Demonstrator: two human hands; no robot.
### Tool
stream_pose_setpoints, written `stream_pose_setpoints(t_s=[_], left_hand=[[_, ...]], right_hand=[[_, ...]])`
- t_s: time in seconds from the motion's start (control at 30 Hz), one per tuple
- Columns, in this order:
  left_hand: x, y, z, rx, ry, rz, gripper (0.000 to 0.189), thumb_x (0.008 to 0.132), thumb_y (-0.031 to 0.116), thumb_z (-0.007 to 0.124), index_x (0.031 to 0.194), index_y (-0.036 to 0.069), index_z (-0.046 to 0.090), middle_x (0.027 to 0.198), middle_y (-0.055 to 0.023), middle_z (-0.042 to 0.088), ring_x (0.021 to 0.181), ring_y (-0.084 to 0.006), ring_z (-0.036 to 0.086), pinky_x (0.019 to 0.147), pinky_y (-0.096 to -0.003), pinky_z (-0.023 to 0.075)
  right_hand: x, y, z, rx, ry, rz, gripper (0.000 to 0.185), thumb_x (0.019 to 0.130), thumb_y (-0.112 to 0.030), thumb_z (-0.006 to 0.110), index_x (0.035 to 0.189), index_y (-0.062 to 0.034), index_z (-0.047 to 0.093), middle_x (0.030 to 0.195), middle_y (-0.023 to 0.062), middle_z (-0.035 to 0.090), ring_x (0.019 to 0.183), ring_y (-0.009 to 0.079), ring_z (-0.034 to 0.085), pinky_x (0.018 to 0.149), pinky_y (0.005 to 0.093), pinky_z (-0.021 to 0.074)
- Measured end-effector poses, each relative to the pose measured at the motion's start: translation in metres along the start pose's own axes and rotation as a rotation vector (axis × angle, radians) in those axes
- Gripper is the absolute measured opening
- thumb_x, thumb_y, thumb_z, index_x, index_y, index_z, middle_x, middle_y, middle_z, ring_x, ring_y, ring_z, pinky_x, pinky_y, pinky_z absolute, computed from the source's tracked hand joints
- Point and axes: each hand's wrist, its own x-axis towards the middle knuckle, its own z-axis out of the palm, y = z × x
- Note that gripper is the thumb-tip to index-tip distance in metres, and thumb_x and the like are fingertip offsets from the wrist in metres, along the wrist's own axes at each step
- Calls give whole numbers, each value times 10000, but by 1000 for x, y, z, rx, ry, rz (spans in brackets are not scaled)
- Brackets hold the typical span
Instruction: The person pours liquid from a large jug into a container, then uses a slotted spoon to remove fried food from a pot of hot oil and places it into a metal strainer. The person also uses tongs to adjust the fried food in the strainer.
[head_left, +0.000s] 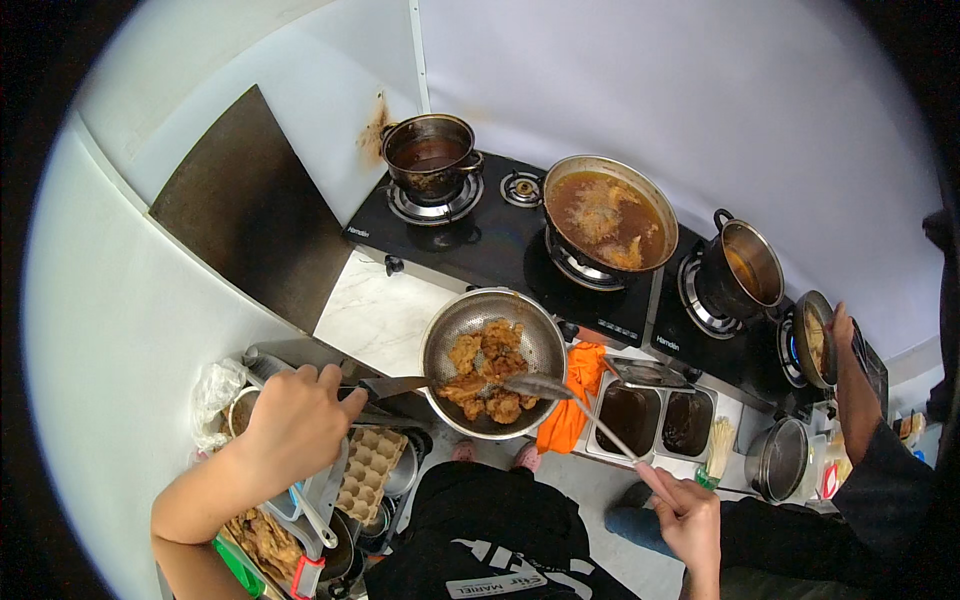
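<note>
My left hand (300, 420) grips the dark handle of a round perforated metal strainer (491, 315), held in front of the stove's near edge. Several browned, battered fried pieces, apparently chicken (487, 360), lie in it. In my right hand (691, 517) is the pink handle of a long metal ladle or skimmer (536, 385). Its head reaches over the strainer's right rim, at the fried pieces. Behind the strainer, a wide pan of brown oil (585, 199) on a burner holds more pieces frying.
A dark pot (429, 157) stands at back left, another pot (750, 262) to the right. A co-worker's hand (841, 330) is at a small pan (814, 337) over a blue flame. Metal sauce containers (630, 412) and an orange cloth (574, 397) lie nearby. Egg trays (369, 472) are lower left.
</note>
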Motion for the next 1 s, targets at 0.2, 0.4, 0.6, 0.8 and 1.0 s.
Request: stream_pose_setpoints(t_s=[0.2, 0.4, 0.6, 0.8, 1.0], left_hand=[[-18, 5, -15, -117, 11, -104, 382, 687, 163, 597, 1058, 129, 678, 766, -72, 527, 695, -201, 567, 559, -299, 434], [-31, 11, -4, -152, 67, -135, 374, 683, 168, 594, 1045, 144, 684, 756, -69, 515, 685, -198, 562, 542, -302, 432], [-16, 23, 21, -110, 177, -99, 386, 725, 164, 559, 1099, 154, 655, 747, -44, 481, 668, -178, 533, 524, -279, 424], [3, 41, 16, -15, 266, 34, 300, 773, 177, 554, 1038, 83, 657, 748, -9, 474, 706, -160, 499, 544, -251, 367], [14, 46, 21, 194, 173, 97, 358, 753, 194, 538, 1087, 113, 640, 793, -14, 461, 770, -171, 478, 591, -243, 376]], right_hand=[[7, -6, 29, -45, -89, -108, 423, 638, 68, 664, 1055, -5, 666, 851, 193, 663, 673, 259, 654, 566, 303, 515], [34, -26, 62, -36, 28, -216, 379, 708, 19, 658, 1084, -27, 648, 650, 123, 561, 531, 240, 571, 490, 341, 479], [62, -14, 81, -36, 117, -326, 401, 713, -1, 663, 1107, -71, 644, 676, 103, 556, 530, 236, 570, 481, 348, 478], [110, -17, 58, -410, 184, -632, 498, 687, -14, 644, 1156, -180, 633, 695, 54, 522, 554, 198, 564, 465, 316, 461], [142, -9, 54, -593, 141, -790, 537, 711, -73, 588, 1216, -257, 593, 676, 13, 456, 573, 155, 524, 468, 283, 459]])
